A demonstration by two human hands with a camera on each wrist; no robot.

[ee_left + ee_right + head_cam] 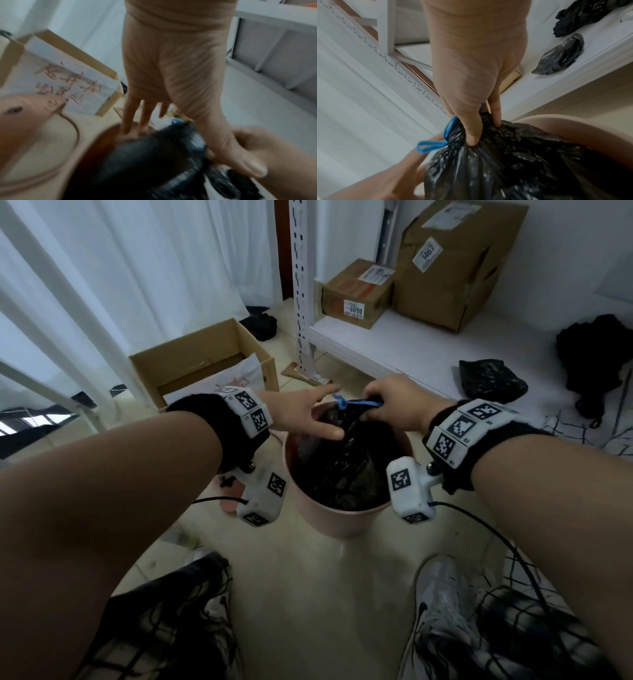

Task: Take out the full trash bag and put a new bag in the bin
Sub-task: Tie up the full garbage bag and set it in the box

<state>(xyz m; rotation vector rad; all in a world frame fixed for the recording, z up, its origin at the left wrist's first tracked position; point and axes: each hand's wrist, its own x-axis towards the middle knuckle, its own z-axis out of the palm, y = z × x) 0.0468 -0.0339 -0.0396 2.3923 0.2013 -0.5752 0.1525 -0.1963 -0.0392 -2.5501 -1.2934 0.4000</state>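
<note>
Right hand (397,402) grips the tied bag (342,463) neck, still in the bin (342,523); left hand (301,416) released. Lifting out and relining remain.

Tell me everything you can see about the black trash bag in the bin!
The black trash bag is shiny, crinkly plastic, sitting inside the pink bin. Its top is bunched into a neck tied with a blue drawstring. The right hand grips that neck, and the left hand reaches in with straight fingers, which look to touch the bag's side.
</note>
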